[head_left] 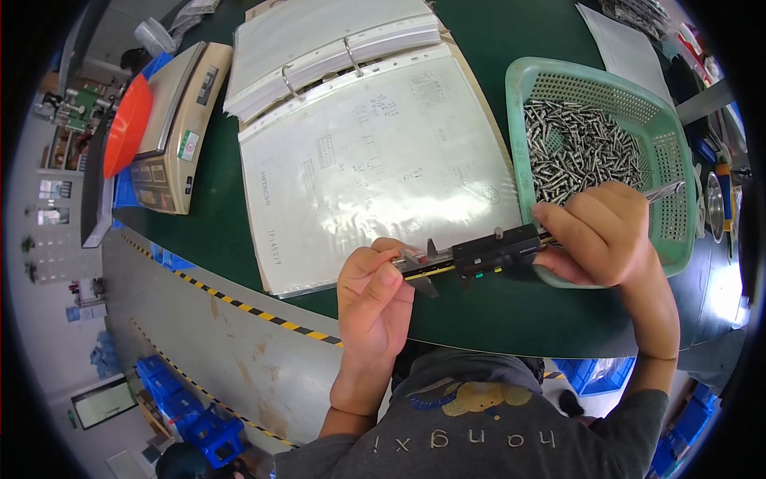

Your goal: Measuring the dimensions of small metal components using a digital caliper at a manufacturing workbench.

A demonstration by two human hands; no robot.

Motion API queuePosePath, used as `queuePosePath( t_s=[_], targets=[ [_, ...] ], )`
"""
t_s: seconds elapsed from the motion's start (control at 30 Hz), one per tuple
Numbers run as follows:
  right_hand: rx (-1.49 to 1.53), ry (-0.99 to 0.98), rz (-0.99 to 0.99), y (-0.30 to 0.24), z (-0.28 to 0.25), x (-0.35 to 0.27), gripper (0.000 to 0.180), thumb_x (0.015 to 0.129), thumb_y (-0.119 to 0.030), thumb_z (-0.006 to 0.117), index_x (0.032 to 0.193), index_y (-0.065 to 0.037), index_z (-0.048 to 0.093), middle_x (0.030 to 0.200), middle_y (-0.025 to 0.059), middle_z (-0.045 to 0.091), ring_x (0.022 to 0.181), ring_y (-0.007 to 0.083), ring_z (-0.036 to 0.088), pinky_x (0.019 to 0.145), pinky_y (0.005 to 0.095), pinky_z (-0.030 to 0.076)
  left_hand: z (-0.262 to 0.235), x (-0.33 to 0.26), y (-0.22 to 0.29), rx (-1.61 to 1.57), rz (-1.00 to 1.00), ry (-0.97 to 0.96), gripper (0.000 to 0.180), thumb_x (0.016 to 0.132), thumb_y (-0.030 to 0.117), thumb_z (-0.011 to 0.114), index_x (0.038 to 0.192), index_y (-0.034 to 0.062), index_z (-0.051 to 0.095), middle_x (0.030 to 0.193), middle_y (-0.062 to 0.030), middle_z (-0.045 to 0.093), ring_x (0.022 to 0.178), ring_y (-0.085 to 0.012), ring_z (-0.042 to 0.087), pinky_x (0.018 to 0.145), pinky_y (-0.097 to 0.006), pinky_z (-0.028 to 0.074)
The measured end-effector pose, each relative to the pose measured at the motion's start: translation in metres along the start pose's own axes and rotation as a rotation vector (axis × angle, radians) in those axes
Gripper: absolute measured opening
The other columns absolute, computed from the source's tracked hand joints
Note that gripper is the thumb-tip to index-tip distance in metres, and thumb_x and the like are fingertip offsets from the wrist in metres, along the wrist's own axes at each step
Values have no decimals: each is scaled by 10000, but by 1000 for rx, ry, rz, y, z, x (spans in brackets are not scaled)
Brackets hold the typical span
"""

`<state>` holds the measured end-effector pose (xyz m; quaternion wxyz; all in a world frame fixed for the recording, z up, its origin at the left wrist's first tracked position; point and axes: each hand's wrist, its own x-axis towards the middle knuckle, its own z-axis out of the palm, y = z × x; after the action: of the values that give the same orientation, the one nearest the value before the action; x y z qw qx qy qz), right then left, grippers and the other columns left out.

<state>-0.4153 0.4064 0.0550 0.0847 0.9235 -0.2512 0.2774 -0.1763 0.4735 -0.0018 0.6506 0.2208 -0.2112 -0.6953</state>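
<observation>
A black digital caliper [496,252] lies across my two hands over the table's near edge. My right hand [602,235] is closed around its beam, with the beam's end sticking out to the right. Between the thumb and fingers of my left hand [371,299] a small metal pin [398,260] is pinched at the caliper's jaws, mostly hidden by the fingertips. Whether the jaws touch the pin I cannot tell. Beneath and beyond the hands lies an open ring binder [383,168] with a drawing in a clear sleeve. Similar metal pins [578,152] fill much of a green plastic basket [678,168].
Far left on the green table [211,231] stands a beige weighing scale [179,132], an orange tray [128,128] beside it. White paper [626,52] lies behind the basket. Tools and a small metal dish [714,207] sit at the right. Blue stools [211,435] stand on the floor.
</observation>
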Motion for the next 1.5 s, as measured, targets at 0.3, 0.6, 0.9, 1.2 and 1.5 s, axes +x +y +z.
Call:
queuePosePath(
  t_s=[0.3,0.6,0.9,1.2,1.5],
  targets=[
    [10,1,16,1,-1,-2,280,660,-281,667,755,-36,569,556,9,385,422,144,430,374,267,326,1,-1,-2,8,-3,9,115,844,30,529,951,24,571,990,-119,544,953,-233,553,861,-350,434],
    [7,-31,65,2,0,-2,234,680,-290,645,722,-82,546,555,0,376,425,138,445,377,275,343,0,1,0,37,-18,1,98,842,41,538,932,16,566,1000,-142,546,934,-229,552,848,-349,438],
    [4,-67,17,2,-5,-1,284,705,-305,635,789,-39,583,561,11,386,429,159,443,386,292,330,3,-7,-5,63,-2,72,88,837,21,542,920,45,559,974,-117,535,821,-154,535,645,-208,407],
    [22,-57,-92,3,-4,-1,320,736,-308,620,797,5,597,536,17,427,420,157,433,390,276,304,-2,-18,-5,60,-43,-35,89,843,40,566,930,29,556,982,-114,535,936,-181,527,834,-297,418],
    [-133,277,413,21,-39,1,309,635,-160,748,880,-32,609,659,58,561,493,170,490,455,256,386,25,1,13,624,352,10,149,812,50,530,942,-8,488,935,-164,544,889,-224,542,813,-333,449]
  ],
)
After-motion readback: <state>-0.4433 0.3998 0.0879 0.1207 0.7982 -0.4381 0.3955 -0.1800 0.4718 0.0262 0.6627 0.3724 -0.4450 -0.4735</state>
